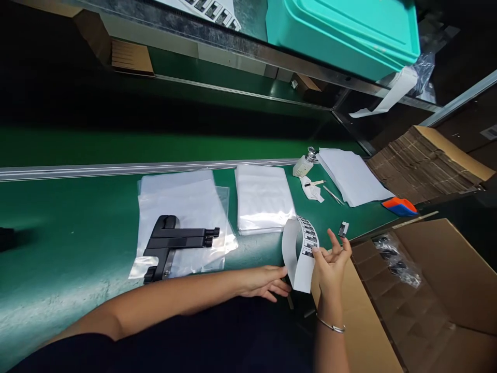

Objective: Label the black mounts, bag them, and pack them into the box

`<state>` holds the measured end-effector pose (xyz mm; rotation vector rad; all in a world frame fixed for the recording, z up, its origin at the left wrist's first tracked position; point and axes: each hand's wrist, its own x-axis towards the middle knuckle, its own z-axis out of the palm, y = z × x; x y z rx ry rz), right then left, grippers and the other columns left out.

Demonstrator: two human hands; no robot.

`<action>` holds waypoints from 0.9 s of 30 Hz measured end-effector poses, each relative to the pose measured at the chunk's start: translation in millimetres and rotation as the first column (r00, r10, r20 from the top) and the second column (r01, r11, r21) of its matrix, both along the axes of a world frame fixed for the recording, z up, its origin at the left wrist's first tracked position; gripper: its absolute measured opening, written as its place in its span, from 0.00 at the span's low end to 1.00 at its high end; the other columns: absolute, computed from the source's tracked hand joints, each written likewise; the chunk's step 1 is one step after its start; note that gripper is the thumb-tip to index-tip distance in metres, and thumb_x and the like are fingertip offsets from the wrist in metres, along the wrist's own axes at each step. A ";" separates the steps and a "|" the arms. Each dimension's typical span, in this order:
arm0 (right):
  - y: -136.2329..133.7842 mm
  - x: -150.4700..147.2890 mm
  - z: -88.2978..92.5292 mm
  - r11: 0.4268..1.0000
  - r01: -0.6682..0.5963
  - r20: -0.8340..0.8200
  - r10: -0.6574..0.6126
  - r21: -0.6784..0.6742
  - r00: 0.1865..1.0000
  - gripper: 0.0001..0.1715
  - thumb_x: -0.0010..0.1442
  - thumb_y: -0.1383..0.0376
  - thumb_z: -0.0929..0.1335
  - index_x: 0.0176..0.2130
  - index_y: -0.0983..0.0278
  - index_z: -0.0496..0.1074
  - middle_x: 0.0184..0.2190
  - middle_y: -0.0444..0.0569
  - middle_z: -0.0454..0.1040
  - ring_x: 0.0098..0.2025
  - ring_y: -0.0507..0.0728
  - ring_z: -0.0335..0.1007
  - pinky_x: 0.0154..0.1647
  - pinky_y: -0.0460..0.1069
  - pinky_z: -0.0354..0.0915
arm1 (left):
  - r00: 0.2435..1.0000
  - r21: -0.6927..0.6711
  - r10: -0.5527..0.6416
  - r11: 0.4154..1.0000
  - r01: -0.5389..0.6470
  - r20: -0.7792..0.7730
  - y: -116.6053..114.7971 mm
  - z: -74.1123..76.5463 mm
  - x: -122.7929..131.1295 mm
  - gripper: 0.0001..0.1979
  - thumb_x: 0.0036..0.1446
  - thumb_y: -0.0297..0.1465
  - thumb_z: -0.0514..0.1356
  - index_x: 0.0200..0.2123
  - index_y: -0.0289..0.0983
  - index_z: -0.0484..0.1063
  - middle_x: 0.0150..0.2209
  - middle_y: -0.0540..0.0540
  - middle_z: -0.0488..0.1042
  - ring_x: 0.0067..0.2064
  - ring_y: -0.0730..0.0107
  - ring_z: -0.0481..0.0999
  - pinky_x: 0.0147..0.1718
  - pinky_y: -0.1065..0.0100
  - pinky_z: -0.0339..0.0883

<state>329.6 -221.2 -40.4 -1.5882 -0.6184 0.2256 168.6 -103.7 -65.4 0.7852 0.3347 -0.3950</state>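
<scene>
A curled strip of labels (305,272), white with black-and-white printed stickers, loops up between my hands. My right hand (331,264) has its thumb on the strip's right edge, pinching it. One loose sticker (343,229) clings to a fingertip of that hand. My left hand (264,281) reaches to the strip's lower left side, fingers stretched and apart, its thumb at the paper; whether it bears any of the strip I cannot tell. Left of the hands, a black bracket-like device (178,241) with two knobs lies on clear plastic bags (174,194).
A stack of plastic bags (264,199) lies beyond my hands. Behind are a small pump bottle (304,165), tweezers (333,195), a tissue (311,190) and white sheets (351,176). An open carton (430,264) stands right, below folded cardboard (427,166). Teal bins (341,36) sit overhead.
</scene>
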 end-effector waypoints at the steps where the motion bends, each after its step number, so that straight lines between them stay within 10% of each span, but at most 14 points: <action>1: -2.5 -4.7 2.6 1.000 -0.012 0.002 0.012 0.009 1.000 0.40 0.53 0.63 0.73 0.58 0.49 0.52 0.64 0.58 0.58 0.25 0.45 0.67 0.30 0.47 0.68 | 0.995 -0.062 0.094 0.994 -0.094 0.012 -6.0 -0.4 11.8 0.39 0.45 0.59 0.63 0.52 0.37 0.67 0.50 0.36 0.74 0.52 0.56 0.73 0.48 0.59 0.63; 7: -15.9 -13.5 -10.9 0.997 -0.021 0.077 0.027 -0.078 0.997 0.42 0.53 0.64 0.72 0.61 0.51 0.51 0.67 0.59 0.52 0.36 0.50 0.72 0.38 0.51 0.72 | 0.883 0.054 0.421 0.896 -0.440 0.207 -3.4 13.3 52.3 0.33 0.48 0.35 0.67 0.57 0.34 0.62 0.28 0.50 0.71 0.30 0.71 0.70 0.36 0.68 0.64; 17: 28.3 15.1 -23.6 0.999 0.032 -0.054 -0.031 0.018 0.998 0.47 0.52 0.59 0.72 0.62 0.53 0.47 0.66 0.62 0.52 0.46 0.57 0.74 0.42 0.54 0.73 | 0.948 0.584 0.168 0.755 -0.299 0.269 9.5 5.6 46.9 0.37 0.55 0.26 0.54 0.68 0.34 0.49 0.31 0.47 0.73 0.28 0.68 0.68 0.31 0.67 0.63; 23: 35.3 103.1 -28.9 0.936 -0.026 0.236 0.115 -0.351 0.965 0.48 0.50 0.55 0.71 0.64 0.58 0.50 0.66 0.66 0.51 0.38 0.58 0.75 0.40 0.59 0.72 | 0.973 0.743 -0.024 0.650 -0.159 0.230 36.7 52.2 -11.2 0.25 0.61 0.33 0.52 0.62 0.38 0.62 0.52 0.42 0.75 0.49 0.62 0.76 0.50 0.62 0.68; 25: 31.6 118.1 -28.2 0.877 0.064 0.370 0.133 -0.476 0.919 0.43 0.50 0.54 0.71 0.61 0.64 0.59 0.66 0.69 0.51 0.48 0.66 0.72 0.48 0.65 0.68 | 0.973 0.821 -0.032 0.542 -0.177 0.231 63.8 66.4 -50.3 0.21 0.63 0.35 0.51 0.58 0.41 0.68 0.51 0.45 0.76 0.51 0.63 0.75 0.52 0.64 0.68; 27: 29.5 115.7 -25.9 0.879 0.223 0.532 0.041 -0.421 0.846 0.37 0.50 0.53 0.70 0.55 0.68 0.66 0.65 0.69 0.52 0.61 0.72 0.60 0.58 0.69 0.57 | 0.976 0.926 0.079 0.308 -0.217 0.203 100.5 67.1 -95.0 0.21 0.64 0.38 0.50 0.59 0.43 0.67 0.53 0.47 0.75 0.54 0.61 0.74 0.54 0.61 0.67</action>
